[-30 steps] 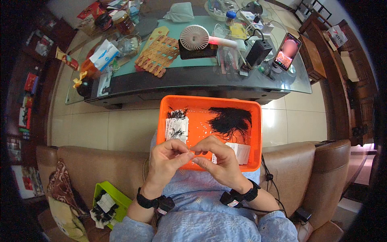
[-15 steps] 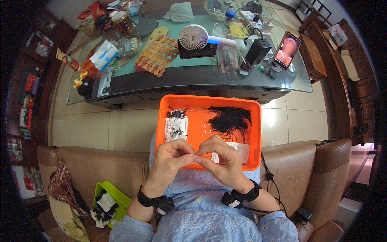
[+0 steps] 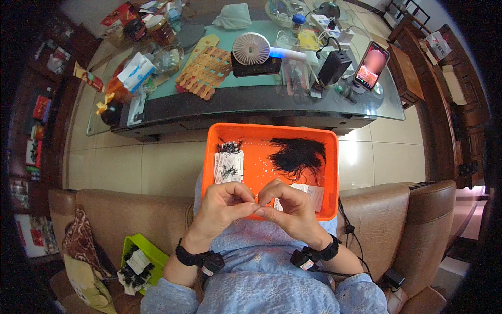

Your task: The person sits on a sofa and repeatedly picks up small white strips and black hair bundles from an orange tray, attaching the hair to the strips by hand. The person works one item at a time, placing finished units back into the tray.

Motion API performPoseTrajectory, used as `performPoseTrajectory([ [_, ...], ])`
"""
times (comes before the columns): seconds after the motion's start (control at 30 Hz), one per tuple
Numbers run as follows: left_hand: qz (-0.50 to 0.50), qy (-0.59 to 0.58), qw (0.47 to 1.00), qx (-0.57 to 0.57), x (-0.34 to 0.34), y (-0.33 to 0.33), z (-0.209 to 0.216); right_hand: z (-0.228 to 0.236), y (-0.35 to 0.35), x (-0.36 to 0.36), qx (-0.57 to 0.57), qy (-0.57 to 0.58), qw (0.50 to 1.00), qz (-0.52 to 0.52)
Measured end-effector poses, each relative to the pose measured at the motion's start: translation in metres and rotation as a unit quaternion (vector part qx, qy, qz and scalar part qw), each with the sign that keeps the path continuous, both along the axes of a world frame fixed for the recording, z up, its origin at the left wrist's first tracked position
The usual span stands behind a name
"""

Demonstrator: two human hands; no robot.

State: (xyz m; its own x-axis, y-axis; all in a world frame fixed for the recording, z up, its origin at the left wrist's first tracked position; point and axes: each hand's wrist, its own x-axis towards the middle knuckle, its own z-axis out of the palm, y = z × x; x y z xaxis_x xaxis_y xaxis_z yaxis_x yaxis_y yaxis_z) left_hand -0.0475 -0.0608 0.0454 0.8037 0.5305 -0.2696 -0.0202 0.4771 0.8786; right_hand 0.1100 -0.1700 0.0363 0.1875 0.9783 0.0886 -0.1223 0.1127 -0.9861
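Left hand (image 3: pixel 226 205) meets right hand (image 3: pixel 288 208), fingertips pinched close, contents I can't tell! | black strands (image 3: pixel 299 155) beyond right hand, inside orange tray (image 3: pixel 272 127) | slack pinch could drop anything tiny

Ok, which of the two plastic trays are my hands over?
The orange tray, straight in front of you with loose black strands; the green tray sits off to your left.

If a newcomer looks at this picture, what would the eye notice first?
Probably the bright orange tray in the centre, with a black bundle of strands at its far right. The left hand and right hand meet above the tray's near side. Beyond, a white fan is on the table.
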Motion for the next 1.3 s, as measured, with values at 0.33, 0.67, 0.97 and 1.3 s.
performPoseTrajectory([
  [0.33,0.007,-0.018,0.999,-0.031,0.006,-0.003,-0.008,-0.004,-0.002,0.003,-0.022,0.09,0.996,-0.003],
  [0.67,0.093,0.016,0.888,0.45,0.017,-0.004,-0.008,-0.004,-0.003,0.009,-0.131,0.21,0.969,-0.005],
  [0.97,0.1,0.005,0.699,0.708,0.02,0.004,-0.006,-0.01,-0.001,0.01,-0.174,0.187,0.967,-0.019],
  [1.3,0.088,0.021,0.676,0.732,0.019,0.004,-0.005,-0.02,0.003,0.009,-0.159,0.255,0.954,0.003],
])
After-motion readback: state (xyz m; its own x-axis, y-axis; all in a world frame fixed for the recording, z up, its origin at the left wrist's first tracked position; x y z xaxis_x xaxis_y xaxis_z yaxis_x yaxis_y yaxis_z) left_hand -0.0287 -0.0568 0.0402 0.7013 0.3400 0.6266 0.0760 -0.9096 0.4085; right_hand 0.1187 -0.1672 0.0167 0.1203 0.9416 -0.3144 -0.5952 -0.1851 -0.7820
